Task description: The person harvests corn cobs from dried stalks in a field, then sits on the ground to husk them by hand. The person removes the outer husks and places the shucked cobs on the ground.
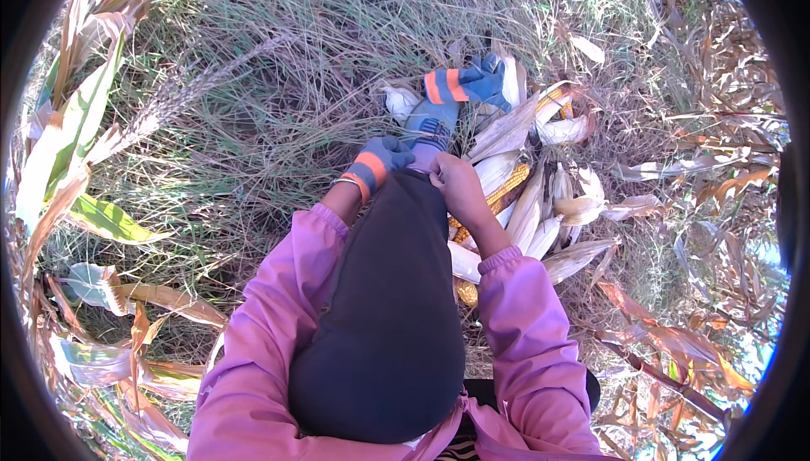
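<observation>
My left hand point(378, 163), in a grey-blue work glove with orange bands, has its fingers curled at the left side of the dark trouser cuff point(417, 174). On the other side, my bare right hand point(457, 184) pinches the same cuff. Between them shows a light pinkish sock point(425, 156) above a grey shoe point(435, 120) with dark laces. The dark trouser leg point(392, 309) is bent at the knee, which points towards me. A loose work glove point(469, 84) with orange bands lies at the shoe's toe, partly over corn husks.
Corn cobs point(509, 184) in pale, partly opened husks point(528, 211) are heaped right of the leg. Dry grass point(266, 100) covers the ground ahead and left. Corn stalks with drying leaves point(82, 144) stand at the left; brown leaves point(683, 341) litter the right.
</observation>
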